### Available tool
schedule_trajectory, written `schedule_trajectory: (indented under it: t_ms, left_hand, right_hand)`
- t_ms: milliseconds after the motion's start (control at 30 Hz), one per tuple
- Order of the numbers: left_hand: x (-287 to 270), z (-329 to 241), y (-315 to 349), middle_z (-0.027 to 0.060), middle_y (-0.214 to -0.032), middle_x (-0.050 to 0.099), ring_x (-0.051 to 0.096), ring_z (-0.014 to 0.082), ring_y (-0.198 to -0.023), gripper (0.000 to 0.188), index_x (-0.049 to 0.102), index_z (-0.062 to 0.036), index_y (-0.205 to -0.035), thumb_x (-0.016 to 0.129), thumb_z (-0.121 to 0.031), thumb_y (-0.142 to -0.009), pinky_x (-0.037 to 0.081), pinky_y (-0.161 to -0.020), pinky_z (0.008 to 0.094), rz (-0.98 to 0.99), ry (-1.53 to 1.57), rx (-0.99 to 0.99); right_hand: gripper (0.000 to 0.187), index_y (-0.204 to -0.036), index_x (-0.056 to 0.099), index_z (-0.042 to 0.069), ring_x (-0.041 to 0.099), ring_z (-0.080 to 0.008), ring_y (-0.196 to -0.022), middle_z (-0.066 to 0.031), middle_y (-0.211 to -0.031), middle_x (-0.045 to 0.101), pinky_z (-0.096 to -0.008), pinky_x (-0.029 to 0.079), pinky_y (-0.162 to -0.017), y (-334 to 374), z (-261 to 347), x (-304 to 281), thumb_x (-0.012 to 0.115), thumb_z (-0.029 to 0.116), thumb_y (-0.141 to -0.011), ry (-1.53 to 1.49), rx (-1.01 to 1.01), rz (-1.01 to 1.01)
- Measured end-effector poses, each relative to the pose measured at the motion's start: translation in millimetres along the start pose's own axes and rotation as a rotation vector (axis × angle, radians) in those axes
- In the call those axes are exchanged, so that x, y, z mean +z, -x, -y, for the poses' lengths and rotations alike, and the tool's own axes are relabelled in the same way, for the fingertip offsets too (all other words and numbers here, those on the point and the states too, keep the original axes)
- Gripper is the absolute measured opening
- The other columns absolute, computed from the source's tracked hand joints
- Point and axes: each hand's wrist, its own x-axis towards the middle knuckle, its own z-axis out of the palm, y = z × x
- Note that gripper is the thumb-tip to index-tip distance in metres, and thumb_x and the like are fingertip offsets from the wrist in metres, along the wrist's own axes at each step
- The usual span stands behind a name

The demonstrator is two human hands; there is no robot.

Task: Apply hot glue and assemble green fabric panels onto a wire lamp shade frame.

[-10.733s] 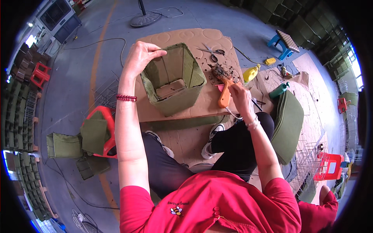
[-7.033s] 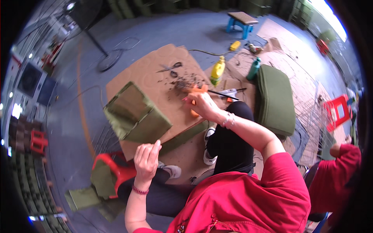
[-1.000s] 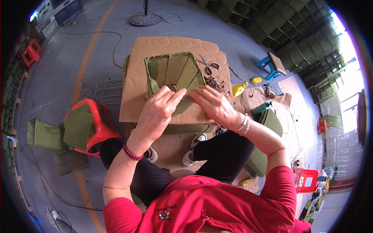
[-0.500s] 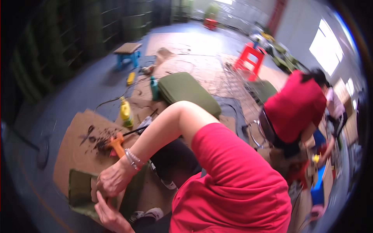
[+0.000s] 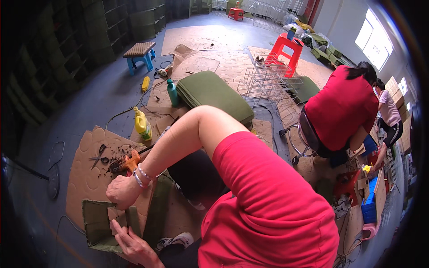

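Observation:
A green fabric-like box (image 5: 96, 223), open at the top, is in front of me at the lower left. My left hand (image 5: 136, 248) comes from below and holds the box's near right edge between thumb and fingers. Just above it, my right hand (image 5: 125, 192), with bangles at the wrist, is closed over the box's upper edge; what its fingers hold is hidden. Beside that wrist lies an orange tool like a glue gun (image 5: 132, 161), its tip blackened, among dark crumbs. Scissors (image 5: 98, 155) lie left of it on the cardboard (image 5: 82, 178).
A yellow bottle (image 5: 142, 125), a teal bottle (image 5: 172, 93) and stacked green panels (image 5: 214, 96) stand beyond my arm. Farther off are a blue stool (image 5: 140, 58), a red stool (image 5: 286, 53) and wire racks (image 5: 266, 80). Two people work at the right, one seated in red (image 5: 342, 116).
My hands were close together over the box; the right one has lifted up and away from the left. The view has steadied and shifted slightly. The seated person stays bent forward.

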Motion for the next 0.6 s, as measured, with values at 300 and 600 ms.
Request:
schedule_trajectory:
  t_ms: [300, 600]
  left_hand:
    - [-0.1, -6.8, -9.8, 0.0134, -0.090, 0.056, 0.060, 0.0289, -0.082, 0.061, 0.053, 0.0017, -0.139, 0.059, 0.014, -0.079, 0.053, -0.072, 0.0386, -0.069, -0.035, 0.192]
    - [-0.4, 3.0, -2.4, 0.0046, -0.077, 0.046, 0.050, 0.0190, -0.073, 0.064, 0.046, 0.0052, -0.140, 0.061, 0.005, -0.078, 0.049, -0.067, 0.0324, -0.052, -0.123, 0.282]
  right_hand:
    - [0.044, -0.081, 0.070, 0.003, 0.068, -0.0349, -0.071, -0.0175, -0.074, 0.067, -0.0475, 0.053, -0.059, -1.6, 11.5, -54.6, 0.057, 0.043, -0.093, 0.130, 0.202, 0.418]
    - [0.040, -0.065, 0.065, -0.002, 0.066, -0.0377, -0.063, -0.0202, -0.061, 0.061, -0.0476, 0.052, -0.059, 1.0, 12.4, -23.5, 0.066, 0.033, -0.086, 0.234, -0.069, 0.033]
